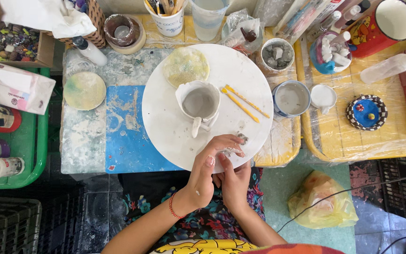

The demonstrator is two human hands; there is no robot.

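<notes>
Left hand (207, 176): fingers curled over a small clay lump (231, 151), pinching it from above at the near rim of the round white board (165, 127).
Right hand (235, 181): cupped beneath the left, closed on the same lump from below.
Clay lump: grey, wet-looking; judged soft, light and easily dented. Best held loosely in the fingertips.
Clay cup (199, 103): one, unfired, at board centre, handle toward the person. Judged fragile and soft-walled; lift by the base, not by the handle.
Modelling tools (241, 101): two, yellow, lying just right of the cup.
Sponges: two round yellow ones, one on the board (185, 66), one on the surface (84, 90).
Small bowls (291, 99): two, right of the board.
</notes>
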